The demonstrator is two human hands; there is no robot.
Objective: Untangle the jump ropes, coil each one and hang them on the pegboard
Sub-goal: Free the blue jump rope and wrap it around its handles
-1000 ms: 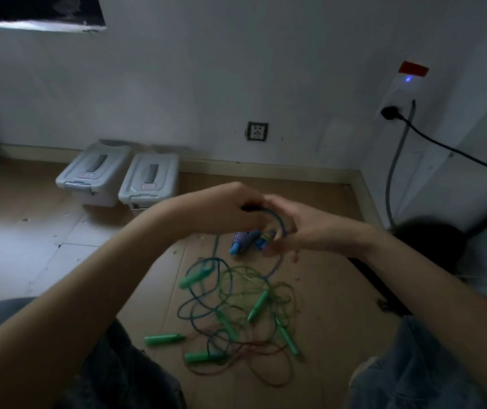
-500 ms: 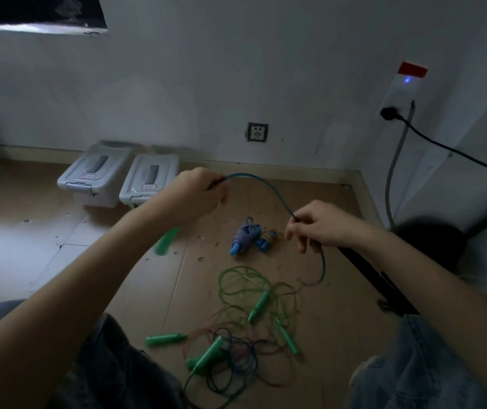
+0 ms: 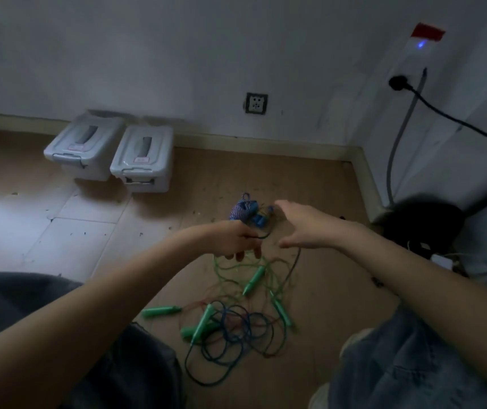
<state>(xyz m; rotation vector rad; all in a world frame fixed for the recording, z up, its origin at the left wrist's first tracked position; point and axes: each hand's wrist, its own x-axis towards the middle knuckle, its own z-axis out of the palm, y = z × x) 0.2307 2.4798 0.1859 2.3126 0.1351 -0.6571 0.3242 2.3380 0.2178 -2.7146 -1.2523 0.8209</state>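
Note:
A tangle of jump ropes [image 3: 236, 317] lies on the brown floor between my knees, with several green handles [image 3: 253, 279] and loops of blue, green and reddish cord. My left hand [image 3: 235, 240] hovers over the tangle's far side and grips a dark blue cord [image 3: 263, 237] that curls out of its fist. Just to its right, my right hand [image 3: 304, 228] has its fingers spread and straight. A strand [image 3: 294, 268] drops from under its palm to the pile; whether the palm touches it is hidden. Behind both hands lies a bundled blue-and-white rope [image 3: 243, 209] with blue handles.
Two grey lidded boxes [image 3: 84, 149] [image 3: 143, 157] stand against the far wall at the left. A wall socket [image 3: 256, 103] sits above the skirting. At the right, a black cable [image 3: 454, 122] and a dark round object [image 3: 422, 222] fill the corner.
My left hand came down from the upper left back to the middle, still holding the blue cord. My right hand let its pinch go and spread its fingers. The arc of cord between them collapsed.

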